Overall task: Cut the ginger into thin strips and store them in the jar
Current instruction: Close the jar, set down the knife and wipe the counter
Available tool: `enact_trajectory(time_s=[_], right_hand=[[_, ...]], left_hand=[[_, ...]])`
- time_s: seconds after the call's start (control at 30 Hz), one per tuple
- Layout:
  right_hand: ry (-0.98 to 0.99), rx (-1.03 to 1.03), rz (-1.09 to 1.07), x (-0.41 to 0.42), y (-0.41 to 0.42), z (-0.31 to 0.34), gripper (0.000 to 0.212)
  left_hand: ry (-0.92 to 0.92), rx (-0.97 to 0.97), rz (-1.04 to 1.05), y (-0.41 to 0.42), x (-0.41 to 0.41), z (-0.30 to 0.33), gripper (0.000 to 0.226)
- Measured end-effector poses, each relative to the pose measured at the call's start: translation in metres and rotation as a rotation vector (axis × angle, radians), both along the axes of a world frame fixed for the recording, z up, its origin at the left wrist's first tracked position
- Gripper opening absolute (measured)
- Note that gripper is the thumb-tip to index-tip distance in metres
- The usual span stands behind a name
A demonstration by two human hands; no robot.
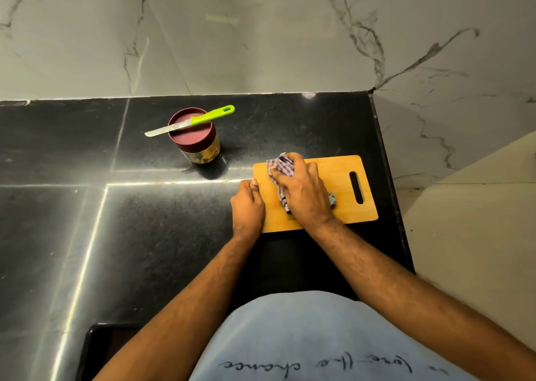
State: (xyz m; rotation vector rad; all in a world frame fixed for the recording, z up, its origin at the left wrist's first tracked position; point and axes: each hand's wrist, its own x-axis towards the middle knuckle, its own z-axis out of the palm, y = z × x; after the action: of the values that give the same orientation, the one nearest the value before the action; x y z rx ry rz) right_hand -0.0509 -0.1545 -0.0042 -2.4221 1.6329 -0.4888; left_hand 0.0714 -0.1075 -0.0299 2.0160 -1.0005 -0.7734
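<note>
Green-handled knife (190, 122) atop jar lid (192, 129)

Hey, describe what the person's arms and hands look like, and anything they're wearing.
Both forearms are bare, with no sleeves in view. The left hand and right hand have no gloves, rings, watch or bracelets that I can see. The torso wears a light blue shirt with dark handwritten-style lettering.
</note>
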Motion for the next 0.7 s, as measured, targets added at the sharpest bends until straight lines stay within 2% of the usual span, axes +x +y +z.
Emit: enact_trajectory(time_s=[0.07,0.17,0.3,0.43,0.53,0.6,0.63,0.7], right_hand=[[-0.072,-0.053,-0.043,-0.021,-0.002,0.003,0.030],[-0.143,-0.175,-0.103,-0.048,-0.005,0.009,0.046],[-0.081,0.011,-0.293,-0.084,-0.018,0.012,0.045],[-0.040,0.072,-0.429,-0.124,-0.031,0.018,0.049],[0.024,0.011,-0.376,-0.124,-0.030,0.021,0.046],[-0.070,-0.011,-0.343,-0.102,-0.019,0.029,0.047],[-0.121,-0.027,-0.298,-0.087,-0.010,0.033,0.047],[-0.052,-0.117,-0.119,-0.047,0.015,0.038,0.050]], left_hand=[[-0.006,0.005,0.002,0.000,-0.001,-0.002,0.032],[-0.005,-0.001,0.002,0.000,-0.001,-0.004,0.034],[-0.012,-0.006,0.002,0.001,-0.003,-0.003,0.035],[-0.026,-0.002,-0.024,0.001,-0.003,-0.002,0.036],[-0.035,0.003,-0.043,0.001,-0.002,-0.002,0.037],[-0.024,0.012,-0.046,0.001,-0.001,-0.001,0.037],[-0.021,0.015,-0.049,0.001,-0.001,0.000,0.036],[-0.021,0.018,-0.052,0.001,0.000,0.001,0.035]])
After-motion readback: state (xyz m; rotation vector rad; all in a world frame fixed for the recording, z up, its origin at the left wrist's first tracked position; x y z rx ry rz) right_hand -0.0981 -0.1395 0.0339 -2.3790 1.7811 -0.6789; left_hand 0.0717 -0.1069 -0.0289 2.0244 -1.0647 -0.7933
